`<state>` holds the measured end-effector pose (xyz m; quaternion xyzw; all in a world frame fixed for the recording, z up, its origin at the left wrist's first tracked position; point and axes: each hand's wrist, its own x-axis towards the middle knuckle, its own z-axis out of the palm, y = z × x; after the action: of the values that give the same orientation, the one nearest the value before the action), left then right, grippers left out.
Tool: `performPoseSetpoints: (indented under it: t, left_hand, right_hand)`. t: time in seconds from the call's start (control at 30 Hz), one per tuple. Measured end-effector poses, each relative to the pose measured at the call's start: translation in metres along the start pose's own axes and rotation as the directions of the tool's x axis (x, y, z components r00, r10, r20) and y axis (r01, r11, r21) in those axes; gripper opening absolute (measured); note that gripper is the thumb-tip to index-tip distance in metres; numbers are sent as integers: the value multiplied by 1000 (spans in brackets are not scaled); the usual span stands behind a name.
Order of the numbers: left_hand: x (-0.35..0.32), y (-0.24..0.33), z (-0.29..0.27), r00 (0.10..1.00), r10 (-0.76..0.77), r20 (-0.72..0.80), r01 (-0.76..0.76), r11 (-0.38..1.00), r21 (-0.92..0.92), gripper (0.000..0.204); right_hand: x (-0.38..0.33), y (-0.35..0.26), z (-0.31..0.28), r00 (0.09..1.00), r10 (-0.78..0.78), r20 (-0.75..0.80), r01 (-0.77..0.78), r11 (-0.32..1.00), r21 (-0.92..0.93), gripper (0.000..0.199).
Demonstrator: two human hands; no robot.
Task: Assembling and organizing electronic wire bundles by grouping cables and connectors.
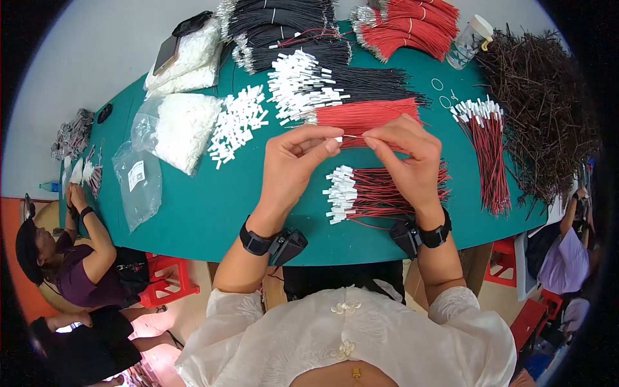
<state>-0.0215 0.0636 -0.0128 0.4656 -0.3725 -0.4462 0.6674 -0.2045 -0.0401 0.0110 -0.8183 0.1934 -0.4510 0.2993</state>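
Between thumb and forefinger, my left hand [293, 158] pinches a small white plastic connector [339, 139]. Close by on its right, my right hand [409, 148] pinches a thin wire [351, 136] whose end reaches the connector. Whether the end sits inside it is too small to tell. Beyond my hands lie a bundle of red wires [367, 113] and a bundle of black wires [380, 80] with white connectors on their left ends. Just below my right hand is a pile of red-and-black wires [380, 193] with white connectors.
Loose white connectors [237, 126] lie left beside a full plastic bag [187, 129] and an empty one [137, 184]. Farther back are tied black [284, 32] and red wire bundles [409, 29] and a clear bottle [469, 42]. Dark tangled wires [541, 103] heap at right. Co-workers sit on both sides.
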Motion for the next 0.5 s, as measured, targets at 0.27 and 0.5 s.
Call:
performPoseSetpoints:
  t: [0.27,0.5]
  left_hand:
    - [0,-4,-1,1000,-14,-5,13,999,-29,21]
    - [0,-3,0,1000,-15,-3,15,1000,-10,20]
  right_hand:
    - [0,-1,0,1000,-29,-2,29,999,-42,8]
    - [0,1,0,999,-49,0,49,998,-50,7]
